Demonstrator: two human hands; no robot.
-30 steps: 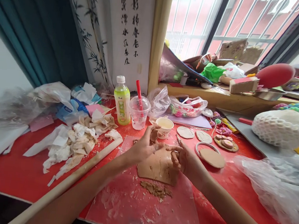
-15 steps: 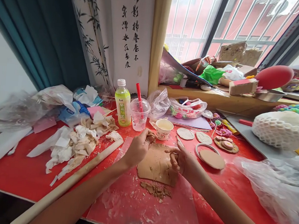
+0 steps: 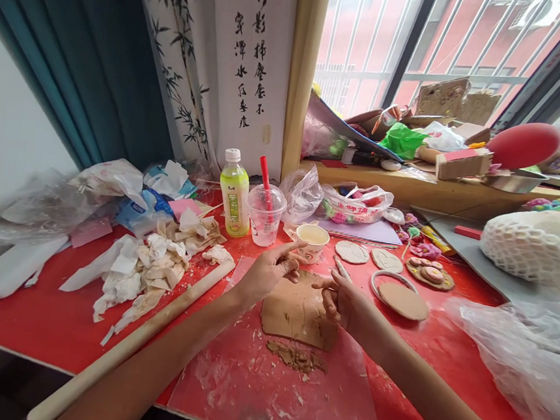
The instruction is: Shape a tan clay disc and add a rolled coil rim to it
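Note:
A flat brown clay slab point(image 3: 295, 309) lies on a clear plastic sheet point(image 3: 225, 388), with scraped clay bits point(image 3: 296, 357) along its near edge. My left hand point(image 3: 267, 271) hovers over the slab's far left part. Its index finger is stretched out towards a paper cup point(image 3: 311, 244) of pale liquid, and the other fingers are loosely curled; nothing shows in them. Over the slab's right side, my right hand point(image 3: 343, 300) has bent fingers. A slim, pale, pointed tool point(image 3: 342, 268) sticks up from it; its other end is hidden.
A rolling pin point(image 3: 141, 335) lies left of the sheet, beside crumpled tissues point(image 3: 150, 267). Behind stand a green drink bottle point(image 3: 235, 196) and a plastic cup with a red straw point(image 3: 265, 218). To the right are a clay disc point(image 3: 403, 302), a ring point(image 3: 376, 284) and plastic film point(image 3: 513, 348).
My left hand has opened from a closed curl, its index finger now extended by the paper cup. My right hand keeps nearly the same pose. The whole view has shifted slightly.

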